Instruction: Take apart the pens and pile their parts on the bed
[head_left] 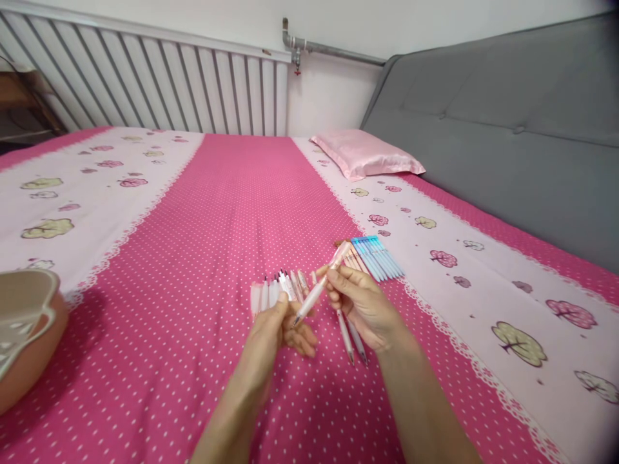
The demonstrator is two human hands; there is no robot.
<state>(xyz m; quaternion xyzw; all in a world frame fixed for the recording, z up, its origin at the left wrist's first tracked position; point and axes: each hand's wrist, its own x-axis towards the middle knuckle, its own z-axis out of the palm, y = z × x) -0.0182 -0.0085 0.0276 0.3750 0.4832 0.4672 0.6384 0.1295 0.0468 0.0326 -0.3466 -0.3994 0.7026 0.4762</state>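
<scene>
My right hand (360, 299) grips a pale pink pen (314, 296) between thumb and fingers, slanted with its tip down to the left. Close to that tip is my left hand (285, 325), its fingers loosely apart and slightly blurred. Just behind the left hand lies a row of white and pink pens (271, 291), partly covered by it. Two more pens (346, 338) point toward me under my right hand, their upper ends hidden. Beyond the right hand, light blue pens (380, 258) lie side by side, next to peach-coloured pens (354, 259).
The pens lie on a pink dotted bedspread (242, 212). At the left edge stands a peach-coloured basket (33, 348). A pink pillow (370, 153) rests by the grey headboard (507, 122). A white radiator (193, 84) and a pipe (338, 51) line the far wall.
</scene>
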